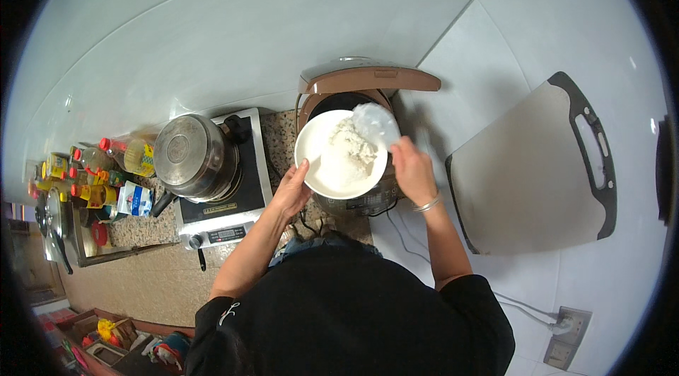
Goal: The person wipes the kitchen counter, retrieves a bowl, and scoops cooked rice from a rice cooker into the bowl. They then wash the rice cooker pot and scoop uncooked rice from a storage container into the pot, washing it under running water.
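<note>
My left hand (293, 188) grips the left rim of a white bowl (313, 137), thumb over the edge. Cooked white rice (347, 156) lies in it. A translucent rice paddle (375, 122), somewhat blurred, is in my right hand (414, 170); its blade is over the upper right of the bowl, beside the rice. Beneath and behind the bowl stands a rice cooker (360, 203) with its brown lid (371, 80) raised. The bowl hides much of the cooker's dark inner pot (339, 101).
To the left, a steel pot (183, 148) sits on an induction cooktop (257, 164). Several sauce bottles (98, 194) crowd the granite counter (159, 227) beyond it. A cutting board (530, 179) with a dark handle leans at the right wall. Cords run to a wall socket (567, 331).
</note>
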A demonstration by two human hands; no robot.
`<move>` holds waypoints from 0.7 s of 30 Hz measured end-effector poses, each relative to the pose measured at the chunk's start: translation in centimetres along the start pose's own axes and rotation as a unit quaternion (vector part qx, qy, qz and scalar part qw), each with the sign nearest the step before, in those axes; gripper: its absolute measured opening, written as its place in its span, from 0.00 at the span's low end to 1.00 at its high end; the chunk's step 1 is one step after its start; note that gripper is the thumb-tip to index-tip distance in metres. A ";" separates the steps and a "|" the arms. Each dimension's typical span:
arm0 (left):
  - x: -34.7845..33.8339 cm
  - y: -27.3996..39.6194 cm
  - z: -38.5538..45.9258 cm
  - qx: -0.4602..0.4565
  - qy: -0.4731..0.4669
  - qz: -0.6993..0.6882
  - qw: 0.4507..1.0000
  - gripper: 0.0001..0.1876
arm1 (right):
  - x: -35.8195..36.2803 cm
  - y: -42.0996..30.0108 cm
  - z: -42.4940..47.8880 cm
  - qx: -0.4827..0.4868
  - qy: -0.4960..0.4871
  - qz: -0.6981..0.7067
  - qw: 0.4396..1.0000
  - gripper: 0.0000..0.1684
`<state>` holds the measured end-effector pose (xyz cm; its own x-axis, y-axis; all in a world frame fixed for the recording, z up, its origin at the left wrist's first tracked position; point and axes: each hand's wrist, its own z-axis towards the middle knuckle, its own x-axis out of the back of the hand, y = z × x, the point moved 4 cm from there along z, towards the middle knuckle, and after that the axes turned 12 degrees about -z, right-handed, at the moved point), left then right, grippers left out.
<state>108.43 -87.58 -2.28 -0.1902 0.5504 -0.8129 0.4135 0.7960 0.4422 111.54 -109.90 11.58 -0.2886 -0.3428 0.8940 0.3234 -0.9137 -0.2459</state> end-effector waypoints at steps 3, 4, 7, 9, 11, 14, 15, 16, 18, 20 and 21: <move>1.9 0.4 -1.7 0.008 0.019 -0.024 0.999 0.28 | 1.6 0.9 1.7 -0.030 -0.024 0.073 0.997 0.10; 2.8 0.6 -2.4 -0.007 0.024 -0.006 1.000 0.31 | 1.2 1.2 2.3 0.001 -0.035 0.031 0.999 0.09; 6.4 1.3 -4.5 -0.059 0.039 0.009 0.997 0.35 | -4.4 3.3 3.5 0.047 -0.130 -0.154 0.978 0.07; 7.9 1.9 -6.2 -0.073 0.067 -0.001 0.995 0.35 | -9.8 4.4 4.0 0.112 -0.133 -0.263 0.949 0.10; 9.4 2.4 -7.6 -0.105 0.048 -0.018 0.993 0.34 | -14.8 4.6 5.5 0.153 -0.177 -0.326 0.916 0.12; 11.0 3.0 -10.6 -0.166 0.100 -0.047 0.980 0.29 | -18.3 3.8 7.8 0.176 -0.242 -0.398 0.867 0.10; 11.2 3.2 -11.6 -0.186 0.109 -0.050 0.975 0.28 | -19.0 3.7 8.3 0.182 -0.262 -0.402 0.858 0.11; 11.2 3.3 -12.5 -0.195 0.123 -0.056 0.971 0.29 | -19.5 3.6 8.7 0.187 -0.282 -0.407 0.849 0.11; 11.4 3.1 -13.9 -0.209 0.136 -0.049 0.967 0.30 | -20.4 3.5 8.9 0.214 -0.330 -0.451 0.801 0.14; 11.9 2.9 -14.9 -0.223 0.141 -0.043 0.964 0.31 | -20.2 3.7 8.7 0.262 -0.365 -0.412 0.793 0.14; 11.7 2.7 -15.4 -0.229 0.146 -0.042 0.961 0.32 | -19.8 3.6 8.7 0.287 -0.382 -0.393 0.785 0.14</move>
<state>93.65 -75.11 -4.79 -0.4754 0.4732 -0.7417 -0.0378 0.8313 0.5546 126.23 -104.48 -3.70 -0.0482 0.7100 0.7026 0.7328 -0.4529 0.5079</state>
